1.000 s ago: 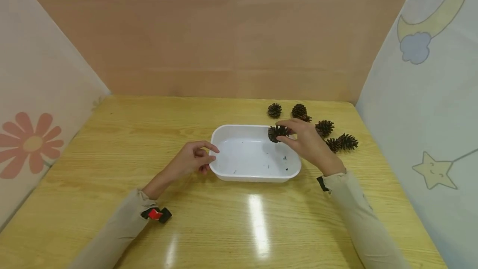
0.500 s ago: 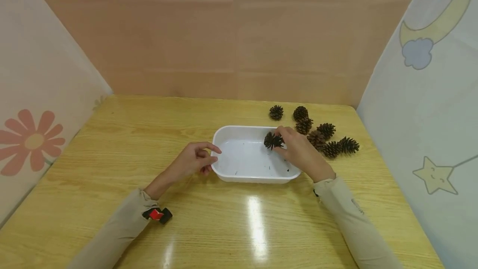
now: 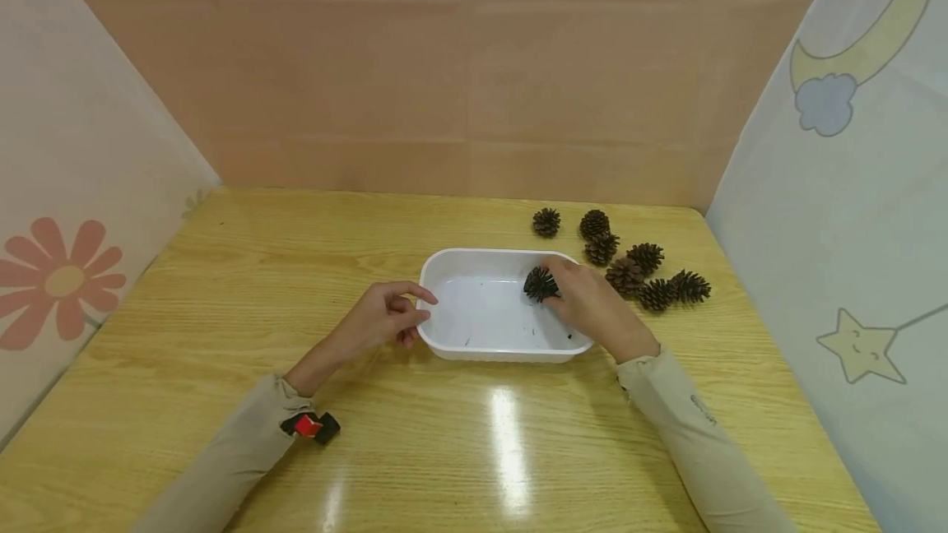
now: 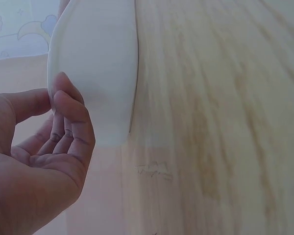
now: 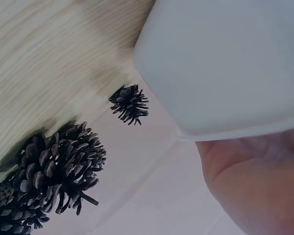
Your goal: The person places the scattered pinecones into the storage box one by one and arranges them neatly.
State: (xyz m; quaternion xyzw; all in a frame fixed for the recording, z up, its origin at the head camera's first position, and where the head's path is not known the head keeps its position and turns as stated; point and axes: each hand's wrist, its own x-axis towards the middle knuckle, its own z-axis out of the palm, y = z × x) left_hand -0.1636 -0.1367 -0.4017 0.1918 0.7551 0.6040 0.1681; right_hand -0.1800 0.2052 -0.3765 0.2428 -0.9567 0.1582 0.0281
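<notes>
A white rectangular plastic basin [image 3: 481, 344] stands on the table. My left hand [image 3: 385, 315] pinches its left rim; in the left wrist view the thumb and fingers of that left hand [image 4: 54, 147] meet at the basin's edge [image 4: 95, 58]. My right hand [image 3: 592, 303] reaches over the right side and holds a dark brown pine cone [image 3: 541, 285] low inside the basin. Part of that cone is covered by the fingers. In the right wrist view the basin's wall [image 5: 225, 68] hides the fingertips and the held cone. Small dark bits lie on the basin floor.
To the right and behind the basin, several pine cones lie on the wooden table [image 3: 333, 229], among them a lone cone [image 3: 546, 222] and a spiky cone [image 3: 691, 286] farthest right. A brown wall [image 3: 444, 105] closes the back; patterned panels [image 3: 859, 229] flank both sides.
My right hand has moved left and down with the pine cone, from over the basin's right rim to inside it. The left hand has stayed at the left rim.
</notes>
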